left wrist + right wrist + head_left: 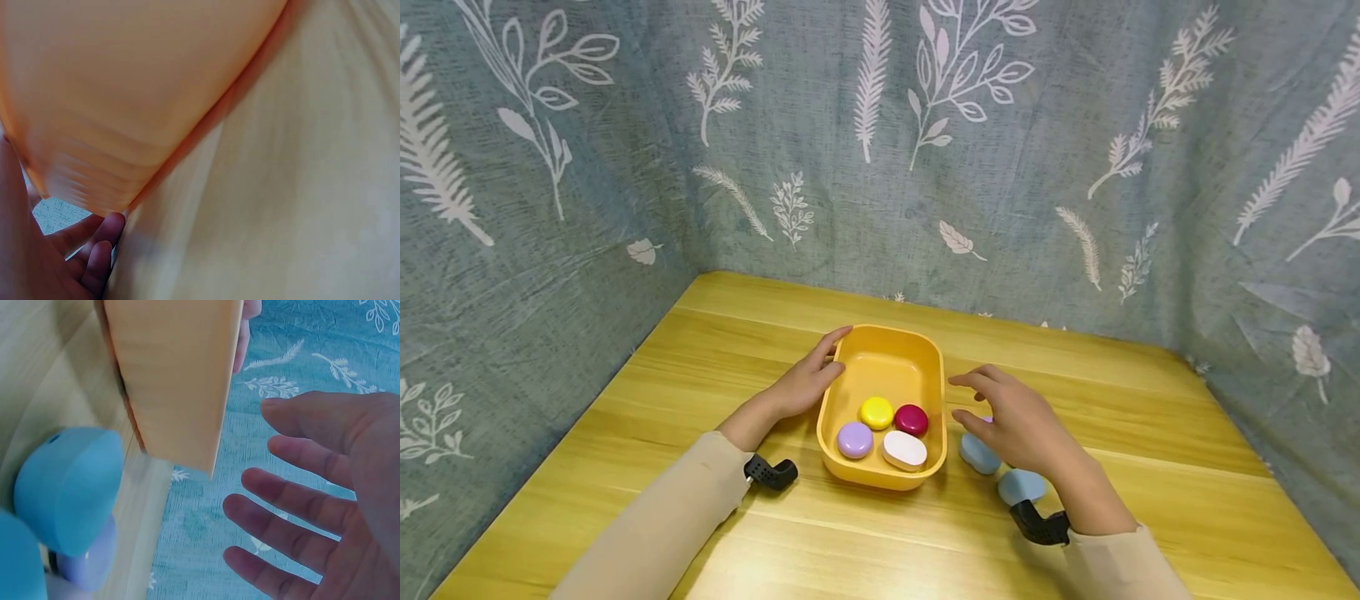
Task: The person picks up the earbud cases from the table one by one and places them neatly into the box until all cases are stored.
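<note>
My left hand [805,385] grips the left side of an orange-yellow rectangular tub [880,481]; its thumb lies at the rim and its other fingers are against the outer wall. Inside the tub's near half sit a yellow disc [877,413], a dark magenta disc [912,420], a lavender disc [854,440] and a white oval piece [905,451]. My right hand [1022,417] hovers beside the tub's right wall, fingers spread and holding nothing. Under it are two smooth light-blue pieces [1021,487] and a purple piece [92,562], partly hidden.
The tub stands on a wooden table [760,308] with light wood grain. A blue-grey curtain [865,225] with white leaf prints hangs behind the table and along both sides. Black wrist mounts [1041,525] sit at both cuffs.
</note>
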`<state>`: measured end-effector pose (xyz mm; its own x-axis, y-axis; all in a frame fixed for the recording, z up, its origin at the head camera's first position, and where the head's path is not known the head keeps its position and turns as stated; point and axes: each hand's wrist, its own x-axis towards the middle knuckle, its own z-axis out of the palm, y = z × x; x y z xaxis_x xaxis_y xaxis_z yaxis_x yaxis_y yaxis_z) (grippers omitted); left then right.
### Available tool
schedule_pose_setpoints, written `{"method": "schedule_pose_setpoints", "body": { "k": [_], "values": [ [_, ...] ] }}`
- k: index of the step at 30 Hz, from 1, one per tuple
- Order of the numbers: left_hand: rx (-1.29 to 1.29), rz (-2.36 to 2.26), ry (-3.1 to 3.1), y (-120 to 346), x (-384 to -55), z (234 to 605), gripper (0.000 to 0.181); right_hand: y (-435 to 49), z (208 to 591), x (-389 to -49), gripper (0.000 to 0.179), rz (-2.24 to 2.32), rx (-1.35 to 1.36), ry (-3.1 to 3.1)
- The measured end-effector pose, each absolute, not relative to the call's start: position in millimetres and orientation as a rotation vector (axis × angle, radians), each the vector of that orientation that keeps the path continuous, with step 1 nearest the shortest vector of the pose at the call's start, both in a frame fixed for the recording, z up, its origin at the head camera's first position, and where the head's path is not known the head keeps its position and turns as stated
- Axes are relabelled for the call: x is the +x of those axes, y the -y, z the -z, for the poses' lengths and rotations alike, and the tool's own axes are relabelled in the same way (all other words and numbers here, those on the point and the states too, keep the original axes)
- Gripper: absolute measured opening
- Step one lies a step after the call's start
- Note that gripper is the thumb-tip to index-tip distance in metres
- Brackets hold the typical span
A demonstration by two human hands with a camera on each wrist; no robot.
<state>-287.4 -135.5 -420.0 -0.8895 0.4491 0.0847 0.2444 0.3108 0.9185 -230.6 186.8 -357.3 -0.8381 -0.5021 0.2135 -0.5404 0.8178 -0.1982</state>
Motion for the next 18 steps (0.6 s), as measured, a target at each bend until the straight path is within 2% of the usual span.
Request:
{"method": "schedule_pose_setpoints", "body": {
  "k": [18],
  "values": [
    [0.64, -1.619, -2.388, 136.5, -287.7, 419.6, 0.058, -202.7, 371.7, -231.2, 0.044, -0.294, 0.754, 3.035]
  ]
}}
